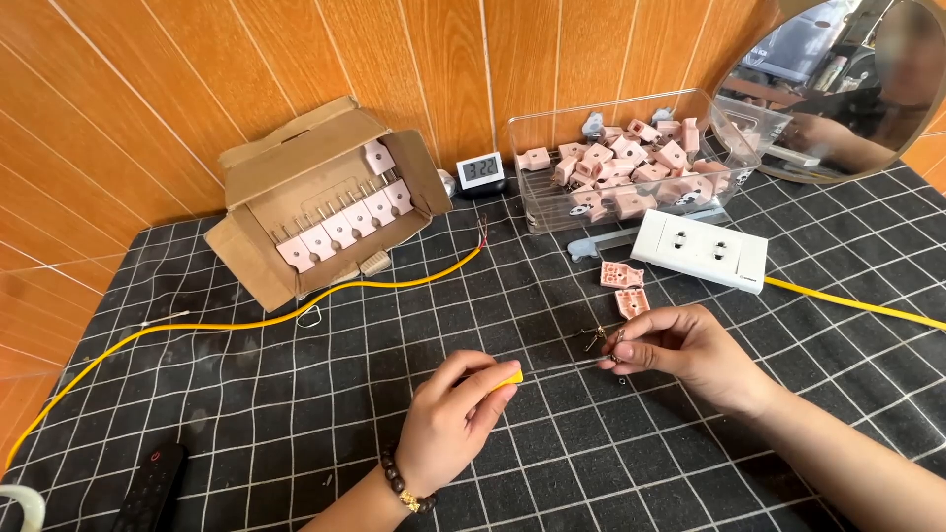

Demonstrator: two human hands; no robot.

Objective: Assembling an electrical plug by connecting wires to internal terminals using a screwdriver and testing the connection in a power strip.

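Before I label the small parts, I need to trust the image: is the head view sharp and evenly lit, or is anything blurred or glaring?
Head view: even, soft daylight, faint shadows under the hands, left hand and right hand; the metal bits are too small to resolve; the mirror reflection is blurred; mild glare on the clear plastic bin.

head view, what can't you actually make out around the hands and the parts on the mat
- Head view: the small metal piece at the right hand fingertips is too small to identify.
- Head view: the yellow-handled tool in the left hand is mostly hidden by the fingers.
- Head view: the dark remote and a white object are cut off by the bottom edge.
- Head view: the mirror reflection is blurred.
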